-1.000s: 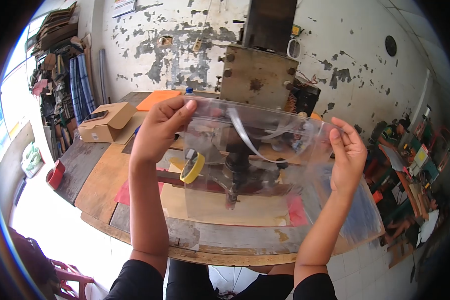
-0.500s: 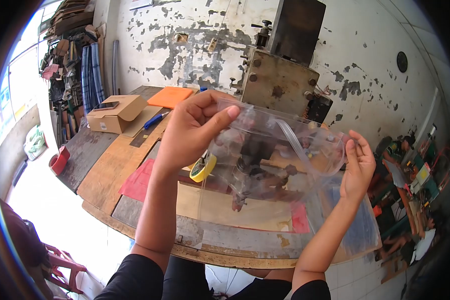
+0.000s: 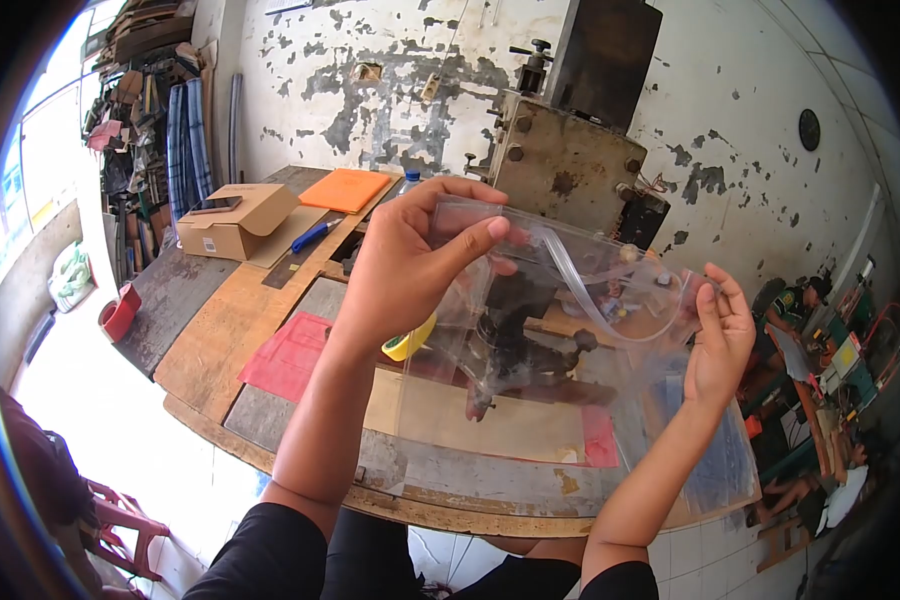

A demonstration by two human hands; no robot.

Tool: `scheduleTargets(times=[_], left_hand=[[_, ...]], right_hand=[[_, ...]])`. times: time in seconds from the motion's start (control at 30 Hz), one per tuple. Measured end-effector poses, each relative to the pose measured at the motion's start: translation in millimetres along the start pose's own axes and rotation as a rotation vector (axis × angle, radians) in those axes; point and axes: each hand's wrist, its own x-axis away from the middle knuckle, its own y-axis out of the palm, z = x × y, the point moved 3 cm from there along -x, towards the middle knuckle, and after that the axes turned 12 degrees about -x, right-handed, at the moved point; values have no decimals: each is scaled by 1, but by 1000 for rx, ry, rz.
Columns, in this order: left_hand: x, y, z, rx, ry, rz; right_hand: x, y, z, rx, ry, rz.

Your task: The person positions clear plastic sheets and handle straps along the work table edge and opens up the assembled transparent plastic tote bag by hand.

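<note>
Between my hands hangs a clear plastic sheet [image 3: 530, 400], held up over the table; whether it is one layer or a pouch cannot be told. My left hand [image 3: 425, 250] pinches its upper left edge between thumb and fingers. At the upper right end, my right hand [image 3: 720, 330] is closed on the same sheet. A clear, curved plastic strip [image 3: 577, 285] runs down across the upper part and bends toward my right hand. Through the plastic show dark machine parts [image 3: 515, 345]. Partly behind my left wrist is a yellow tape measure or tape roll [image 3: 407, 342].
A press-like machine [image 3: 565, 165] stands behind the table. On the left are an open cardboard box [image 3: 232, 225] with a phone [image 3: 216, 204], an orange pad [image 3: 345, 190], a blue cutter [image 3: 315, 237] and red sheets [image 3: 287, 355]. Another person [image 3: 792, 305] sits at far right.
My left hand has moved slightly right, covering more of the yellow item. The clear strip has shifted a little left at its top and bows more. Both hands keep their hold.
</note>
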Motion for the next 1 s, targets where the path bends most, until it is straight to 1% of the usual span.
scheduleTargets(times=[0.23,0.3,0.43,0.53,0.6,0.73,0.8,0.93,1.0], left_hand=[[1,0,2,-1,-23,0],[-1,-1,-1,-47,-36,-28],[0,0,-1,-13,-40,-15],[-1,2,-5,5,-21,-13],[-3,1,-9,-27,57,10],[0,0,-2,-121,28,69],[0,-2,-4,-129,64,80],[1,-2,4,-100,42,84],[0,-6,1,-195,-33,131]], right_hand=[[1,2,-5,14,12,-13],[2,2,-6,8,11,-18],[1,0,-5,0,17,-6],[1,-4,-4,9,23,-21],[1,-4,-3,18,19,-20],[3,-1,-5,30,19,-17],[4,1,-6,19,27,-26],[5,2,-7,24,55,-31],[6,3,-7,38,41,-38]])
